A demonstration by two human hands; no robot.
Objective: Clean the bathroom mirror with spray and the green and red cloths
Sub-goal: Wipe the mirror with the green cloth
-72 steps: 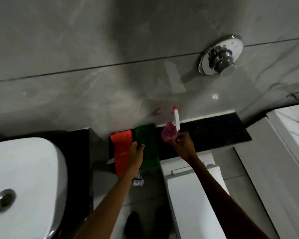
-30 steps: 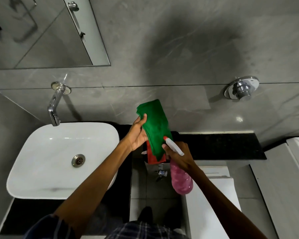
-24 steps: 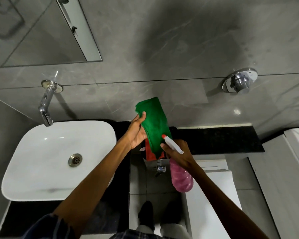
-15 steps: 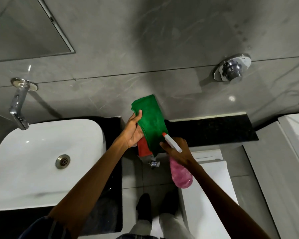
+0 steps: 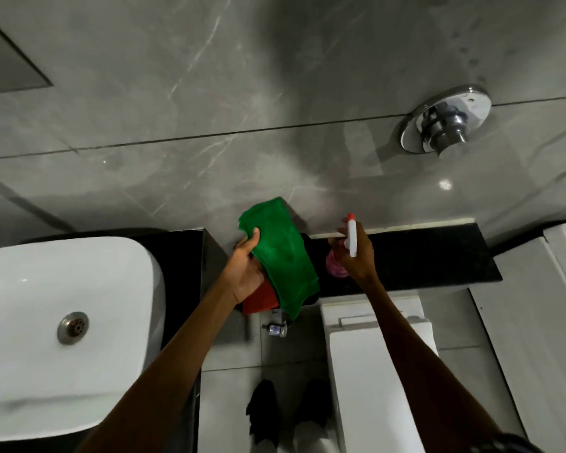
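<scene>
My left hand [image 5: 244, 271] grips the green cloth [image 5: 283, 256], which hangs in front of the grey wall, with the red cloth [image 5: 258, 300] bunched under it in the same hand. My right hand [image 5: 356, 253] is closed around the pink spray bottle [image 5: 335, 268]; its white nozzle with a red tip [image 5: 351, 233] points up, just above the black ledge [image 5: 422, 256]. A corner of the mirror [image 5: 4, 63] shows at the top left edge.
A white basin [image 5: 62, 322] sits on a black counter at the left. A white toilet cistern [image 5: 373, 354] stands below the ledge. A chrome flush valve [image 5: 445, 124] juts from the wall at upper right. A small chrome tap [image 5: 276, 329] sits low between them.
The view has swung right, so the mirror and faucet have slid off to the left. My right hand has turned the bottle upright over the ledge. The cloths stay in my left hand.
</scene>
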